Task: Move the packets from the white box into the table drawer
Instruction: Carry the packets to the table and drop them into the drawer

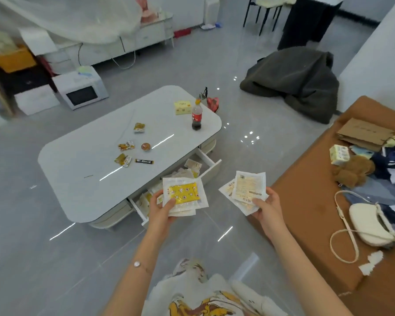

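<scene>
My left hand (162, 209) grips a small stack of white packets (184, 193); the top one has a yellow patterned middle. My right hand (266, 207) grips another fan of white packets (249, 187) with printed backs facing up. Both stacks hover over the floor just in front of the white table's (89, 165) open drawer (211, 166), which is pulled out towards me and holds several similar packets (192, 166). The left stack partly hides the drawer's middle. I cannot make out the white box for certain.
On the tabletop lie several snack wrappers (126, 153), a cola bottle (196, 117) and a yellow box (183, 107). A brown sofa (306, 201) at right carries a cream handbag (369, 226), a teddy bear and clothes. A microwave (80, 90) stands on the floor far left.
</scene>
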Demonstrator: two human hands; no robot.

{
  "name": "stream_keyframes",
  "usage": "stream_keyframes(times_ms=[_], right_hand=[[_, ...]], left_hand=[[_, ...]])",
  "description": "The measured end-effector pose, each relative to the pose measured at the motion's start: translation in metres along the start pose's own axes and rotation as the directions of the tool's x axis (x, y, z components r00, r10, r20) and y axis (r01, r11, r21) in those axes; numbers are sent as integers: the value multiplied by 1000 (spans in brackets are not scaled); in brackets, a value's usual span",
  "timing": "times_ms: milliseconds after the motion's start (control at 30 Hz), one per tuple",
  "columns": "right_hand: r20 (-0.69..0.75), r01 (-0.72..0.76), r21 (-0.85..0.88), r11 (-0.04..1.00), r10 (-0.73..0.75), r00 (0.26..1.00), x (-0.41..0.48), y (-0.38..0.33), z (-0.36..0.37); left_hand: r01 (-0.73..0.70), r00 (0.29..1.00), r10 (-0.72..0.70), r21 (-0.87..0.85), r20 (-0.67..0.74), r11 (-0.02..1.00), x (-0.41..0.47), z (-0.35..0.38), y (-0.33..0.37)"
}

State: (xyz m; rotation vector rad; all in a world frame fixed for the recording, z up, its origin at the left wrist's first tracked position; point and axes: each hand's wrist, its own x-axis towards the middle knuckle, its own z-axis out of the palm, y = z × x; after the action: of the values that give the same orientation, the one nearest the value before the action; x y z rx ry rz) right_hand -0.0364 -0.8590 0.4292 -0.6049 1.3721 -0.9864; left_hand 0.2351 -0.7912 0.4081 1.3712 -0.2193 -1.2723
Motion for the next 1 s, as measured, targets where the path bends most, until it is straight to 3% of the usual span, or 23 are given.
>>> stream_keyframes(times_ms=[167, 333, 633, 767, 1000], right_hand=[[122, -85, -76, 993, 93, 988, 75, -14, 52], [201, -100, -319, 943, 170, 965, 163, -3, 107], [205, -159, -575, 803, 330, 922, 303, 21, 189], [193, -166, -673, 720, 388, 901, 378, 72, 219], [250, -87, -828, 553, 504, 827, 523, 230, 263]], left_hand=[[12, 989, -23, -79, -143, 997, 42, -13, 5], [40, 959, -79, -145, -274, 989, 113, -32, -5], [209, 864, -280, -208, -419, 955, 244, -38, -25], [284, 813, -363, -235, -455, 930, 319, -46, -60], [331, 695, -437, -285, -571, 899, 460, -87, -187]])
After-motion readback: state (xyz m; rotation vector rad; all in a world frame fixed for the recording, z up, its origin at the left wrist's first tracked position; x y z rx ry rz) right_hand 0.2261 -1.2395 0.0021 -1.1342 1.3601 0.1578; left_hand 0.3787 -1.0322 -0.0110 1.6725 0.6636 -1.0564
